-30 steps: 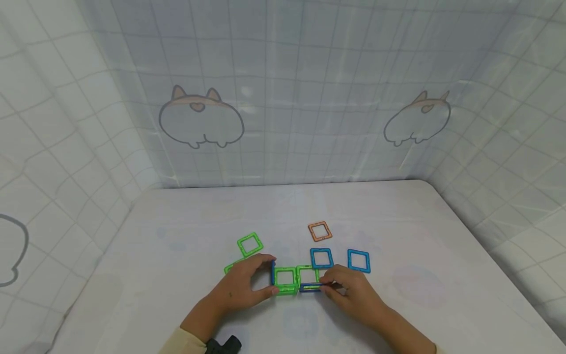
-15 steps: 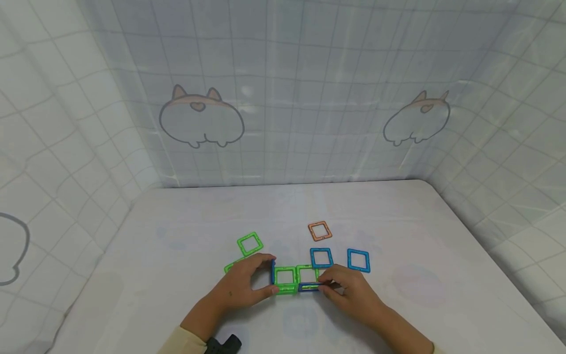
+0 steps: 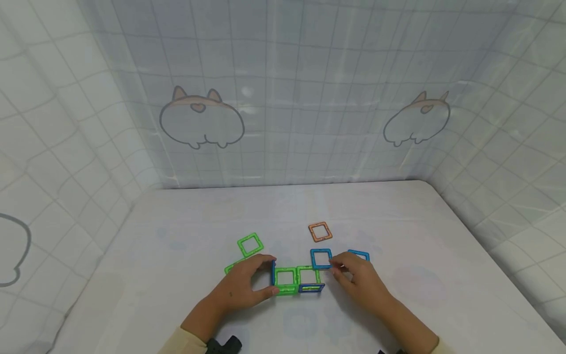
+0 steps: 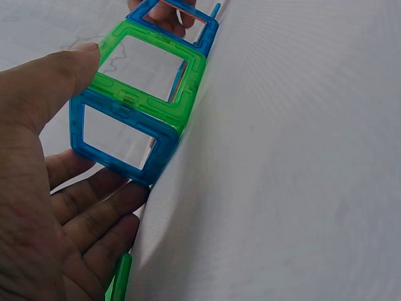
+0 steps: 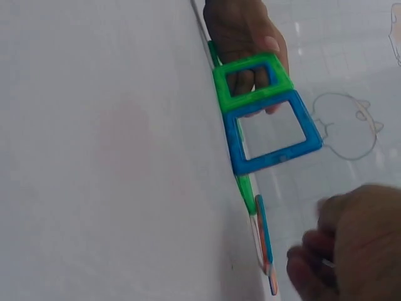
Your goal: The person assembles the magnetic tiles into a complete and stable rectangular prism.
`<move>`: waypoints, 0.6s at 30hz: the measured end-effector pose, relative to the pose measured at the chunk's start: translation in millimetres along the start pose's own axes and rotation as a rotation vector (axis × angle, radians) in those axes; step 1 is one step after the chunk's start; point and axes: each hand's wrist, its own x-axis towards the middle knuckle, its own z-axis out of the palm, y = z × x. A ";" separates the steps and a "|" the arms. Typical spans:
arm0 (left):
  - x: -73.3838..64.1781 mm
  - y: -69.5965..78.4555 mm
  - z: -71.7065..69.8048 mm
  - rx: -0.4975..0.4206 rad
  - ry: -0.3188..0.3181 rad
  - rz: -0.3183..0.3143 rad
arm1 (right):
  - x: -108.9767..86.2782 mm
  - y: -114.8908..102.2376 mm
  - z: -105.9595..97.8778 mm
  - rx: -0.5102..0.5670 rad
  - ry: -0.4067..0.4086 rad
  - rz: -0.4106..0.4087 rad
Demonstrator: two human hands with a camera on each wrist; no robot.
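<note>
My left hand (image 3: 239,285) grips the left corner of a small structure of magnetic tiles. In the left wrist view its thumb lies on the upper edge of an upright green tile (image 4: 147,108), and its fingers are against a blue side tile (image 4: 161,153). Beside the green one stands an upright blue tile (image 5: 279,158), clear of both hands. Green base tiles (image 3: 286,269) lie flat behind these front tiles. My right hand (image 3: 364,285), blurred in its wrist view, has loosely bent fingers; in the head view they overlap the edge of a flat blue tile (image 3: 322,266).
Another blue tile (image 3: 359,253) lies partly hidden behind the right hand. An orange tile (image 3: 323,239) lies farther back. A green tile (image 3: 254,251) and a partly covered green one (image 3: 232,266) lie beyond the left hand. A tile-patterned sheet (image 3: 283,98) surrounds the white table (image 3: 199,211).
My right hand has let go of the front blue tile and moved back and right to the flat blue tile. The front tile stays upright. The left hand has kept its place.
</note>
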 end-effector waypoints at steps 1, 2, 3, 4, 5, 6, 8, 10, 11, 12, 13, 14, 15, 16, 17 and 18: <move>0.2 0.3 -0.3 0.001 -0.003 -0.001 | 1.0 1.8 0.0 -0.037 -0.001 0.022; 0.3 0.7 -0.6 -0.001 -0.006 -0.004 | 2.0 3.3 0.1 -0.073 -0.004 0.039; 0.4 0.9 -0.9 -0.003 -0.007 -0.005 | 2.8 4.3 0.3 -0.104 -0.009 0.053; 0.3 1.1 -1.0 -0.004 -0.010 -0.008 | 3.4 5.4 0.8 -0.130 -0.016 0.065; 0.1 1.3 -1.1 -0.002 -0.011 -0.011 | 3.9 6.4 1.7 -0.156 -0.029 0.082; 0.0 1.4 -1.3 -0.001 -0.012 -0.014 | 4.6 7.1 2.7 -0.188 -0.047 0.099; -0.1 1.6 -1.5 -0.004 -0.012 -0.018 | 5.8 8.5 4.8 -0.238 -0.077 0.117; 0.0 1.6 -1.5 -0.004 -0.012 -0.020 | 7.2 9.7 6.7 -0.294 -0.106 0.117; 0.1 1.5 -1.5 -0.004 -0.011 -0.019 | 7.9 10.1 7.6 -0.323 -0.122 0.116; 0.2 1.4 -1.4 -0.003 -0.010 -0.018 | 8.7 10.4 8.2 -0.351 -0.130 0.104; 0.4 1.3 -1.3 -0.002 -0.009 -0.016 | 9.6 11.0 8.7 -0.371 -0.131 0.088; 0.6 1.2 -1.3 -0.005 -0.009 -0.015 | 10.6 11.6 9.2 -0.391 -0.134 0.072; 0.7 1.0 -1.1 -0.005 -0.008 -0.012 | 11.7 11.8 9.5 -0.405 -0.134 0.054; 0.9 0.7 -0.9 -0.004 -0.007 -0.009 | 12.9 12.1 9.8 -0.414 -0.134 0.037; 1.0 0.4 -0.7 -0.005 -0.006 -0.005 | 14.0 12.6 10.2 -0.420 -0.134 0.023; 1.1 0.1 -0.4 -0.006 -0.005 -0.002 | 15.0 13.1 10.5 -0.421 -0.133 0.007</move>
